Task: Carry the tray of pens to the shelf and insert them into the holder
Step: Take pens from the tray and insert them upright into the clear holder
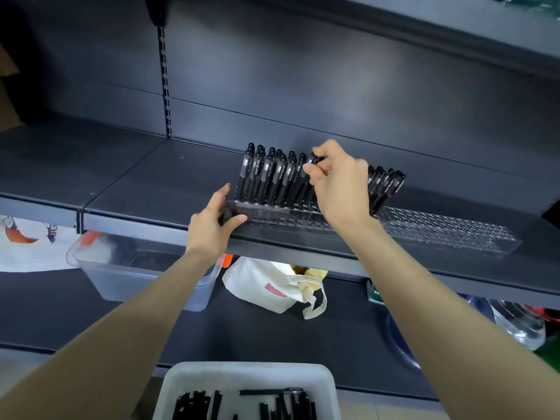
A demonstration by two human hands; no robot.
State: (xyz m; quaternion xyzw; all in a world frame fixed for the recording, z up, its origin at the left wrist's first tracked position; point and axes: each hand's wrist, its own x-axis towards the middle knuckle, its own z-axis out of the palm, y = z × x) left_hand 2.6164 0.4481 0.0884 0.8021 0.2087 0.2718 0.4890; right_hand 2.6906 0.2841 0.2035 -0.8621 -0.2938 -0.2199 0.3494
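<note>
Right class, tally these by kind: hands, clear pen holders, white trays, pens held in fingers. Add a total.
Hands: 2, left hand and right hand
Clear pen holder: 1
White tray: 1
Held pen: 1
Total: 5

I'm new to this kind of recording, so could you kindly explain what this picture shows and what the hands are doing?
There is no machine here: a person works with bare hands, and the single picture comes from a camera worn on the head, looking forward and down. The left hand holds the end of the clear holder on the dark shelf. The right hand has a black pen in its grip, pinched near the top, among the standing pens in the holder. Below, the white tray holds loose pens; a cloth bag lies on the lower shelf.
</note>
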